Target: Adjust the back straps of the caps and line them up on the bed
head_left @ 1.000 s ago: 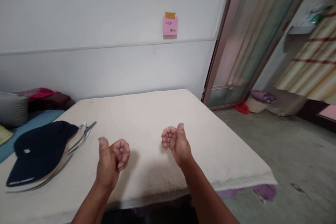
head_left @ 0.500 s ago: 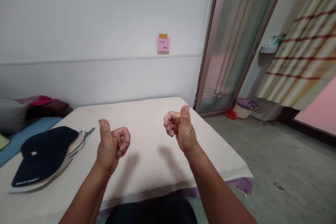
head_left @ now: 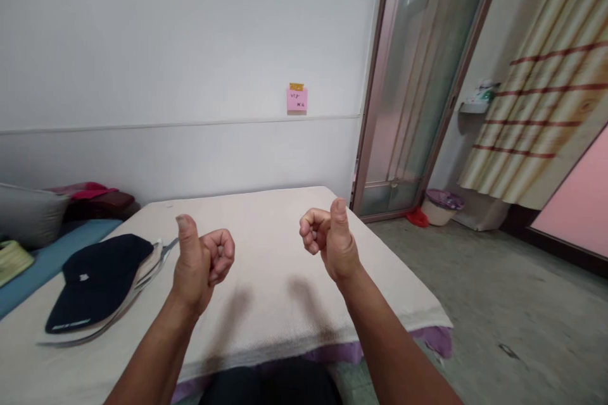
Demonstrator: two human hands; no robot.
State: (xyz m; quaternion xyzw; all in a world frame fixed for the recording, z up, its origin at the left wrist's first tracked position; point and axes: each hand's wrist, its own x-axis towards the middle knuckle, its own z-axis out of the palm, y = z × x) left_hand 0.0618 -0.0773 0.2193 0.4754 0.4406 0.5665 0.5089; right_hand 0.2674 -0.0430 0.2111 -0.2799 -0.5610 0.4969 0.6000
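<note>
We're seeing the bare left hand (head_left: 202, 259) and bare right hand (head_left: 332, 240) hovering over the cream woven cloth-covered surface (head_left: 266, 228), well apart, both loosely clenched, thumbs up, gripping nothing visible. The navy fabric baseball cap (head_left: 97, 281) is lying atop the paler stacked caps (head_left: 151, 264), left of the left hand. No cap is being held or sitting apart from the pile, so we're judging handling as unstarted or paused; what's left, we aren't able to read. We're missing most of the lower caps under the navy one, so we aren't counting them. Both forearms are running off the bottom edge, and the pink square paper note's (head_left: 297, 100) writing is looking too small to read.
</note>
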